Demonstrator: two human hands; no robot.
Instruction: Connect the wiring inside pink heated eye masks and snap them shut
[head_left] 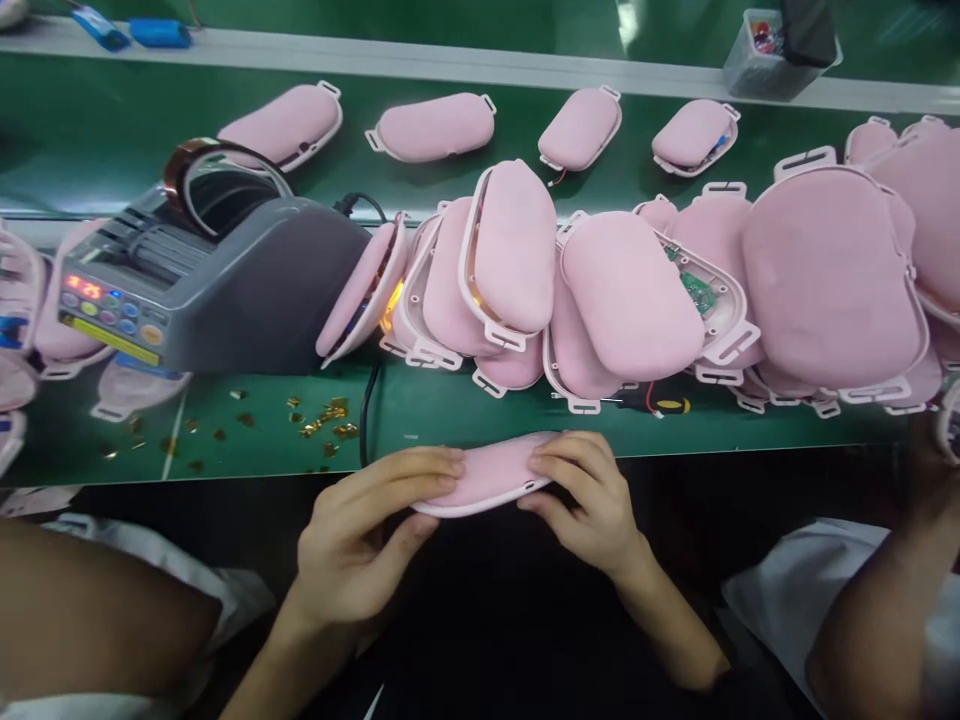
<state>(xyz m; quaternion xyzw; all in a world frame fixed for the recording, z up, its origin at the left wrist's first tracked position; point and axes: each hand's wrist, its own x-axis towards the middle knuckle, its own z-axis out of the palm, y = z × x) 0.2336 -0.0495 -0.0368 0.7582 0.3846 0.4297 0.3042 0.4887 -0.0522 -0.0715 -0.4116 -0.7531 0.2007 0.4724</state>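
**Pink oval case, held in two hands at the front of a green bench**

Item: one pink case, long and rounded, with a gently domed, matte upper shell, pale rose and plain. A whitish rim runs along the near lower edge; a small dark slot is set into it near the right-hand end. The underside is hidden.

Location: at the near edge of the green bench, its far side overlapping that edge in the view. Whether it touches the bench cannot be told.

Handling: the left hand grasps the left end, fingers laid over the top, thumb at the near lower edge. The right hand grips the other end likewise, fingertips on the shell, thumb below.

Surroundings: beyond the hands, a heap of similar cases, several with shell and rim gaping; one shows a green circuit board. Left of the heap, a grey tape dispenser with lit red digits, bearing an amber tape roll. In front of it, gold-coloured scraps and a black cable. Four more cases stand spaced out in a row behind.
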